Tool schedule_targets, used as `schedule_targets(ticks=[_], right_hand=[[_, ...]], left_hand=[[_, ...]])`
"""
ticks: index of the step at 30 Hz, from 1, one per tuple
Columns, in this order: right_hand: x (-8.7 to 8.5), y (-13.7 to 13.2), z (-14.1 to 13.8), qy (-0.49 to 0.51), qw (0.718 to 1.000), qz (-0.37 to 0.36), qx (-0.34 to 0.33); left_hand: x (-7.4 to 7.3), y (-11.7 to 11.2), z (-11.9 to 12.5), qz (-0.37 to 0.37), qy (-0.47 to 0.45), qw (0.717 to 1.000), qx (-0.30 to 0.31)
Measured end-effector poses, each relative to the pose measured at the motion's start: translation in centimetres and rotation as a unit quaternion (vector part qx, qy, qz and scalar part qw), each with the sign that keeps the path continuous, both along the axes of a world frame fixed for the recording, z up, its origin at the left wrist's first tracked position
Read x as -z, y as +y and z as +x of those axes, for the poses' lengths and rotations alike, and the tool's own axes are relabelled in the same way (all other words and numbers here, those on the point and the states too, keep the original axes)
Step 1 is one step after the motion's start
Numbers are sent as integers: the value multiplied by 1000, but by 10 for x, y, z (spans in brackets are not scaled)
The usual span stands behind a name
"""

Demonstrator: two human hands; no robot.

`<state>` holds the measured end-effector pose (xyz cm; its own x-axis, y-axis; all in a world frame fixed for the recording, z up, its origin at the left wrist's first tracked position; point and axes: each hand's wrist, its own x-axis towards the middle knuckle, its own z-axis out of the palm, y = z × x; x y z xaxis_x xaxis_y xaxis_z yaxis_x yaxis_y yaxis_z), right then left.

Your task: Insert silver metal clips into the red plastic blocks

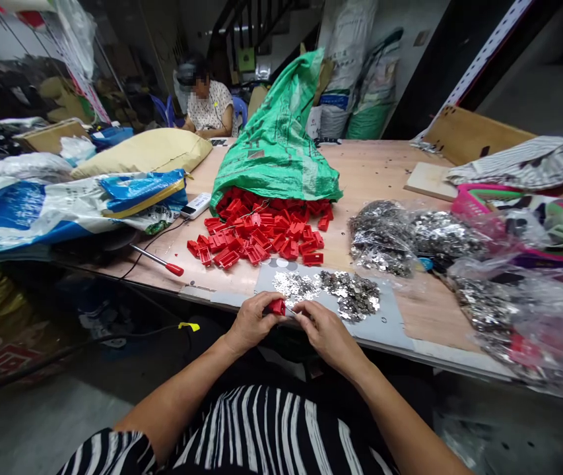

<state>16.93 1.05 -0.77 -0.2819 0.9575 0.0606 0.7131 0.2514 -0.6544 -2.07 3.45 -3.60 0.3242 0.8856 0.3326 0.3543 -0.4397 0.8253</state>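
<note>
Between thumb and fingers, my left hand [254, 322] grips a small red plastic housing [276, 307] at the table's front edge. My right hand [325, 330] pinches a small metal piece [290, 311] against the housing's right side; whether it is inside cannot be made out. Just beyond my hands, two piles of small flat metal pieces [353, 293] lie on a grey sheet [390, 323]. Farther back, a heap of red plastic housings [256, 234] spills from the mouth of a green woven sack [281, 152].
Clear bags of metal pieces [383, 237] stand to the right, near a pink basket [484, 198]. On the left are a red-handled tool [165, 262], a white box-shaped device [196, 206] with a cable and blue-white sacks [38, 204]. Another person [209, 105] sits across the table.
</note>
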Motion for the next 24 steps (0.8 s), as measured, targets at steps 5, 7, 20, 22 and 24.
schedule_targets(ticks=[5, 7, 20, 22, 24], right_hand=[[-4, -8, 11, 69, 997, -39, -1], [-9, -12, 11, 99, 992, -73, -26], [-17, -23, 9, 138, 982, -95, -82], [-15, -23, 9, 128, 986, -83, -70], [-11, -23, 9, 121, 989, -70, -57]], left_hand=[[-7, -11, 0, -83, -89, 992, -31], [-12, -17, 4, -156, -183, 970, -22], [-19, -41, 17, -507, -533, 673, 78], [-17, -43, 19, -514, -547, 655, 78], [-16, -45, 22, -522, -557, 641, 77]])
